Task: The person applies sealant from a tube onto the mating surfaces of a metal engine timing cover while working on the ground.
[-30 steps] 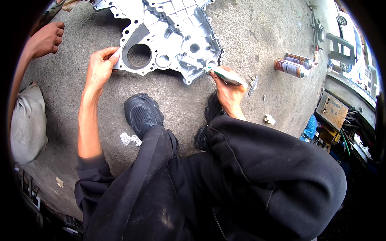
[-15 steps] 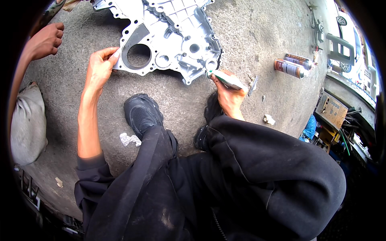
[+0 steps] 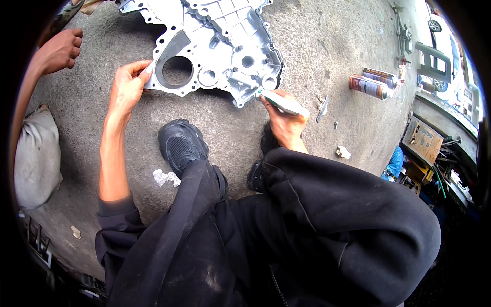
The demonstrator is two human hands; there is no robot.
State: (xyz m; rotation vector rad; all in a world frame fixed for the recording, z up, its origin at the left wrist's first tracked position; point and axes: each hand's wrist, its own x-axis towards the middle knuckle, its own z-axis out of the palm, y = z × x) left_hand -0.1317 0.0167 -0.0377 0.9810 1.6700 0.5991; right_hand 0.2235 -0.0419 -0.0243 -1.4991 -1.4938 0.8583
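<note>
A large silver cast-metal engine cover (image 3: 225, 46) with bolt holes along its edges lies in front of me. Its near left corner, beside a big round opening, is pinched between the thumb and fingers of my left hand (image 3: 130, 84). My right hand (image 3: 287, 120) is wrapped around a white and green squeeze tube (image 3: 284, 102). The tube's tip is at the cover's near right edge, by a small round boss; whether it touches the metal I cannot tell. Part of the tube is hidden by my fingers.
Two spray cans (image 3: 368, 86) lie on the concrete at right, near a utility knife (image 3: 322, 109) and a bolt (image 3: 336, 125). Crumpled white paper (image 3: 166, 177) lies by my left shoe (image 3: 183, 146). Another person's hand (image 3: 59, 51) and knee are at left. A cardboard box (image 3: 422, 137) stands far right.
My right hand and the tube have shifted a little to the left along the cover's near edge. My left hand keeps its hold on the corner.
</note>
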